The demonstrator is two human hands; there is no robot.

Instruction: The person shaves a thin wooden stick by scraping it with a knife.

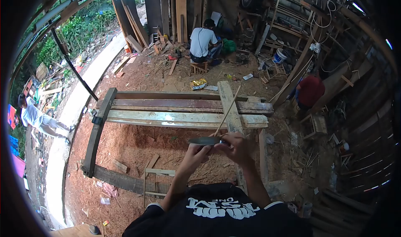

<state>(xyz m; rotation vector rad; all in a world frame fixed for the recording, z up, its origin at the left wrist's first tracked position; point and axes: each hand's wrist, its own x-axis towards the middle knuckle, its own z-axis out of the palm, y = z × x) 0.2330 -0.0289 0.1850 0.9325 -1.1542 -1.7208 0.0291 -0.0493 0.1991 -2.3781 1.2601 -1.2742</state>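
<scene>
In front of my chest, both hands are closed and close together over the near side of a wooden work frame. My left hand (195,154) pinches the lower part of a thin wooden stick (231,106), which slants up and away to the right. A dark, flat knife blade (204,141) lies across the stick, just above my left fingers. At the blade's right end, my right hand (234,146) is shut on the knife; its handle is hidden by the fingers. A pale wooden board (227,97) runs crosswise beneath the stick.
Long planks (167,116) rest across the frame, joined by a dark beam (99,124) at left. Wood shavings (142,147) cover the ground. One person (201,42) sits beyond the planks, another in red (310,90) is at right, and a third (35,115) is outside at left.
</scene>
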